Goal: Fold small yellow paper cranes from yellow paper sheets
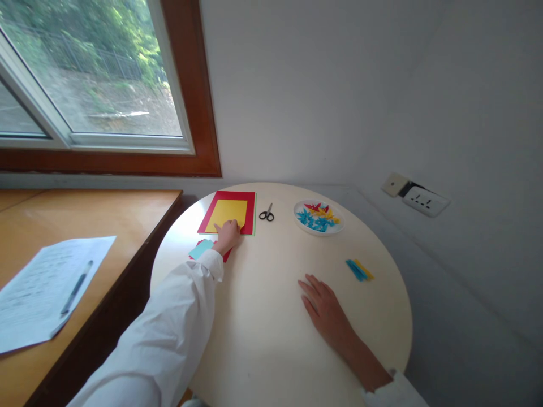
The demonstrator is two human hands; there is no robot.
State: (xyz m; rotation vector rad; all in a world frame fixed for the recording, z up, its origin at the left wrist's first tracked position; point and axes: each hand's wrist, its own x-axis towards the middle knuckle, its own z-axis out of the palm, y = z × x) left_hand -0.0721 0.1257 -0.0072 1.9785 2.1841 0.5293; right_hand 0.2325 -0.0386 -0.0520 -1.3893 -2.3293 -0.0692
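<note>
My left hand [228,234] reaches to the near edge of a yellow paper sheet [229,210], its fingers curled at the near right corner, which looks slightly raised. Under the yellow sheet lies a larger red sheet [251,206], with a thin green edge showing beneath. Small light-blue paper pieces [201,249] and red ones lie below my left wrist, partly covered by it. My right hand [324,305] rests on the table with fingers spread, holding nothing. Black-handled scissors [267,215] lie just right of the sheets.
On the round cream table [271,316], a white round dish [314,230] holds folded red, yellow and blue paper shapes. Blue and yellow paper strips [358,270] lie at the right. A wooden desk [139,209] at the left bears written paper [38,282] and a pen [76,287].
</note>
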